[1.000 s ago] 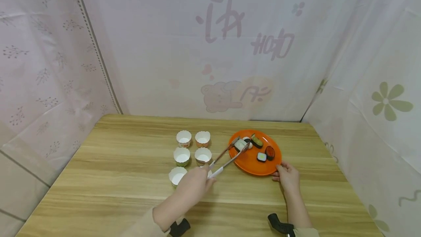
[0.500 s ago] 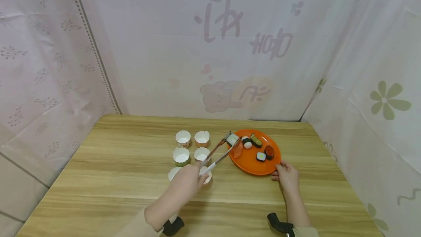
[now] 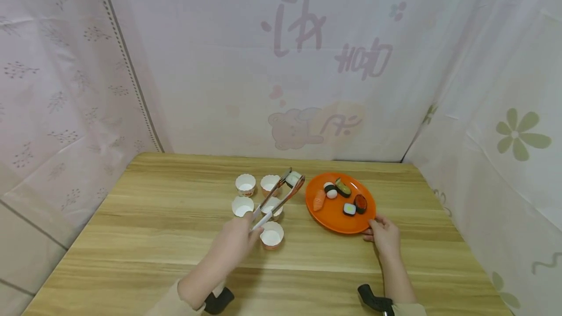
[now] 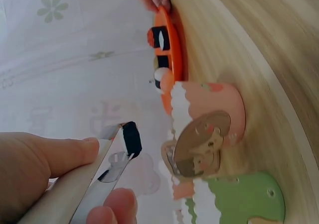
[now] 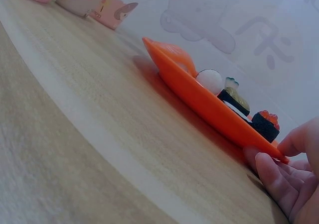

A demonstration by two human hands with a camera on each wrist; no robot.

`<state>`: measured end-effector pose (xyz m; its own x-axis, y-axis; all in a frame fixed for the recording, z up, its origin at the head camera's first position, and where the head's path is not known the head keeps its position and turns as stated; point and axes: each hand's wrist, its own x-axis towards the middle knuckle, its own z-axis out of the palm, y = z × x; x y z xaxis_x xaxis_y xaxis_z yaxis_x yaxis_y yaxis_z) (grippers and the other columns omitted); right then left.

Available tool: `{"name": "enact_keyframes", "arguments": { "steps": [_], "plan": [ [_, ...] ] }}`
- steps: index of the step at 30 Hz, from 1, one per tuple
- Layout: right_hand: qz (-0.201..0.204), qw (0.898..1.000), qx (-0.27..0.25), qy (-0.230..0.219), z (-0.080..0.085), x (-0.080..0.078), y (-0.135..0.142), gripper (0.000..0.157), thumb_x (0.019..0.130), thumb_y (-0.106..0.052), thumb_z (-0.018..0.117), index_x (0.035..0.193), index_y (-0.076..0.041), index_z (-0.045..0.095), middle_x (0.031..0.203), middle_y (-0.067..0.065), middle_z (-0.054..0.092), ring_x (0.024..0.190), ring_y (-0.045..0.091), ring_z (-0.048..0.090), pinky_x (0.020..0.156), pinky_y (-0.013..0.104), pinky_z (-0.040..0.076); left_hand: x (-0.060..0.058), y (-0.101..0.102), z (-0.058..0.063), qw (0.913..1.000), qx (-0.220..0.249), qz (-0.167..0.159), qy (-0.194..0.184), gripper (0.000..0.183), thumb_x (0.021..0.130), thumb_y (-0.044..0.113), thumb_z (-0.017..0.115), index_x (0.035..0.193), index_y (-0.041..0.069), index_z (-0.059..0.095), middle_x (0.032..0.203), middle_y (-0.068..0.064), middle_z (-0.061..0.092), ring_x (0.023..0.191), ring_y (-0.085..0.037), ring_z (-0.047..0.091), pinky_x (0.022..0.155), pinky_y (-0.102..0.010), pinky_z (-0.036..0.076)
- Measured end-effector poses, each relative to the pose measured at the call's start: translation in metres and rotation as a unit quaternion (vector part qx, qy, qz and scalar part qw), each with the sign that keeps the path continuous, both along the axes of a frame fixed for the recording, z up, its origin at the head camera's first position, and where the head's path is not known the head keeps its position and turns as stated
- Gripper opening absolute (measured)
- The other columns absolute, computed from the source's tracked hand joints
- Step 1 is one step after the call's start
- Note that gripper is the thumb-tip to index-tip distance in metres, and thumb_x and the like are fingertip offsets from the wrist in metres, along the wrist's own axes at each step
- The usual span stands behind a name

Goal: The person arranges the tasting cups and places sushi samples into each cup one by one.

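Observation:
My left hand (image 3: 232,240) grips white-handled metal tongs (image 3: 262,220). A white sushi piece with a black wrap (image 3: 292,179) is pinched between the tong tips, raised just right of the back paper cups; its dark side (image 4: 132,139) shows in the left wrist view. The orange oval plate (image 3: 335,224) stands to the right, and the thumb and fingers of my right hand (image 3: 385,238) pinch its near right rim. On it lie salmon sushi (image 3: 319,200), a white piece with a black band (image 3: 331,190), green-topped sushi (image 3: 343,187), red roe sushi (image 3: 360,203) and a small square roll (image 3: 349,209).
Several paper baking cups with scalloped rims stand in two columns left of the plate, among them a back left cup (image 3: 245,185), a back right cup (image 3: 270,184) and a front right cup (image 3: 272,234). My left hand hides the front left one. Patterned curtains (image 3: 210,87) surround the wooden table.
My left hand has moved left with the tongs, lifting the white sushi piece off the plate toward the cups and uncovering the salmon sushi. The right hand stays on the rim.

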<state>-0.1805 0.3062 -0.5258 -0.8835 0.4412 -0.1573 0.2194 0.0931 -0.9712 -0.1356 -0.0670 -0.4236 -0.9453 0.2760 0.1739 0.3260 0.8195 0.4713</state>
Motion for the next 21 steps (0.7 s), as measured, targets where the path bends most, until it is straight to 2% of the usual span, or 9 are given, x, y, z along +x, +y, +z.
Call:
{"name": "enact_keyframes", "arguments": {
  "steps": [5, 14, 21],
  "plan": [
    [0.006, 1.000, -0.005, 0.010, 0.000, 0.000, 0.000, 0.044, 0.091, -0.009, 0.047, 0.130, 0.009, 0.037, 0.099, 0.020, 0.056, 0.060, 0.012, 0.060, 0.054, 0.029, 0.051, -0.001, -0.009, 0.001, 0.9998, -0.008, 0.018, 0.002, 0.033, 0.084, 0.027, 0.063, 0.098, -0.002, 0.055, 0.059, -0.003, 0.048, 0.043, -0.010, 0.042, 0.034, -0.019, 0.032],
    [0.010, 1.000, 0.003, 0.005, -0.002, 0.000, 0.001, 0.045, 0.092, -0.009, 0.046, 0.132, 0.008, 0.035, 0.115, 0.027, 0.049, 0.062, 0.011, 0.060, 0.056, 0.028, 0.052, -0.001, -0.023, -0.001, 0.9997, -0.008, 0.024, 0.000, 0.030, 0.085, 0.026, 0.063, 0.090, -0.002, 0.054, 0.054, 0.001, 0.043, 0.039, -0.008, 0.038, 0.033, -0.018, 0.031],
    [0.011, 1.000, 0.003, 0.004, -0.002, -0.001, 0.001, 0.044, 0.092, -0.010, 0.045, 0.131, 0.007, 0.036, 0.114, 0.026, 0.049, 0.063, 0.011, 0.060, 0.057, 0.028, 0.052, -0.001, -0.032, -0.001, 0.9991, -0.013, 0.039, 0.001, 0.030, 0.085, 0.025, 0.063, 0.091, -0.003, 0.055, 0.056, -0.001, 0.044, 0.042, -0.011, 0.040, 0.035, -0.021, 0.032]
  ]
}}
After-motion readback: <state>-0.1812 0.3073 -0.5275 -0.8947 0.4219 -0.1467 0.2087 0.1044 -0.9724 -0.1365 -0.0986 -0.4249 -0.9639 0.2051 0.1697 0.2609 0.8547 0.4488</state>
